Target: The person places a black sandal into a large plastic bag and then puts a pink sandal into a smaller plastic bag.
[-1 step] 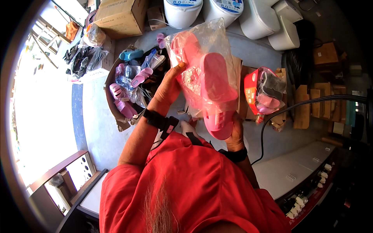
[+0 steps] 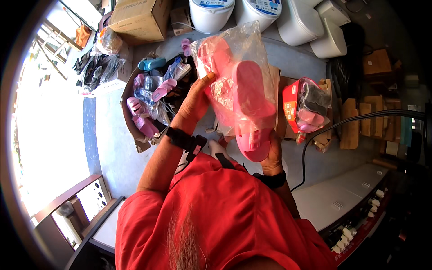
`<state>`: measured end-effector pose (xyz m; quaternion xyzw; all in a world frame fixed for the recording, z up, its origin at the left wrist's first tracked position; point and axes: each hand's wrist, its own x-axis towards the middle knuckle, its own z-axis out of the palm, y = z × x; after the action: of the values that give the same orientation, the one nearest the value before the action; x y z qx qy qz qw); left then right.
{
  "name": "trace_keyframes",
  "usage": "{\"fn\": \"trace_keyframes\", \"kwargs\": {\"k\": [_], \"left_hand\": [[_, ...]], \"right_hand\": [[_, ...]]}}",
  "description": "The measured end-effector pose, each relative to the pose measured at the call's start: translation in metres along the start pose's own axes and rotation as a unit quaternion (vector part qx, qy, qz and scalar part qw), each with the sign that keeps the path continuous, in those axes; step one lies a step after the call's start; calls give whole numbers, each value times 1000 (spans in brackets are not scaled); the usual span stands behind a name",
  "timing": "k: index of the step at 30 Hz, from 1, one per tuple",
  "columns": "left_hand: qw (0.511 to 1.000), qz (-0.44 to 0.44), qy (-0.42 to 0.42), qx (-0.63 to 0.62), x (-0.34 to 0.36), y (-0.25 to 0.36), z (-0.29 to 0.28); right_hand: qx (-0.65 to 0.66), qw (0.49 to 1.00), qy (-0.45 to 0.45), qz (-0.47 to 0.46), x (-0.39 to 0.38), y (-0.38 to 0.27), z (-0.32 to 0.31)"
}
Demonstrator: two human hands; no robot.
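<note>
Pink slippers (image 2: 248,83) lie in a clear plastic bag (image 2: 252,38) held up in front of me. One shows its sole, and another sits beside it at the upper left. The lowest slipper (image 2: 253,146), with cut-outs in its upper, reaches out of the bag's near end. My left hand (image 2: 198,96) is closed on the bag's left side, thumb on top of the plastic. At the near end, my right hand (image 2: 273,155) grips the lowest slipper by its right edge; its fingers are partly hidden underneath.
To the left stands an open cardboard box (image 2: 130,123) of mixed slippers, some bagged. Right of the bag is a red package (image 2: 291,101) with grey and pink slippers. White buckets (image 2: 211,18) line the back. A black cable (image 2: 342,121) crosses at right, above a grey cabinet (image 2: 333,198).
</note>
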<state>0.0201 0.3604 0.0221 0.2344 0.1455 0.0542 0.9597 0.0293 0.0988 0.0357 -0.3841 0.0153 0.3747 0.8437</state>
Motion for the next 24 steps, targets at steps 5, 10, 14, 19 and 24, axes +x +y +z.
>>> {"fn": "trace_keyframes", "kwargs": {"k": [5,10,14,19,24], "left_hand": [[999,30,13,39,-5,4,12],[994,46,40,91,-7,6,17],[996,5,6,86,-6,6,11],[993,-23,-2,112,-7,-1,7],[996,-29,-19,86,-6,-9,3]], "right_hand": [[-54,998,22,-35,-2,-5,4],[-162,977,49,-130,-3,-13,23],[-173,970,24,-168,0,-21,36],[-179,978,28,-106,-3,-29,38],[-172,980,47,-88,-4,-29,31]]}}
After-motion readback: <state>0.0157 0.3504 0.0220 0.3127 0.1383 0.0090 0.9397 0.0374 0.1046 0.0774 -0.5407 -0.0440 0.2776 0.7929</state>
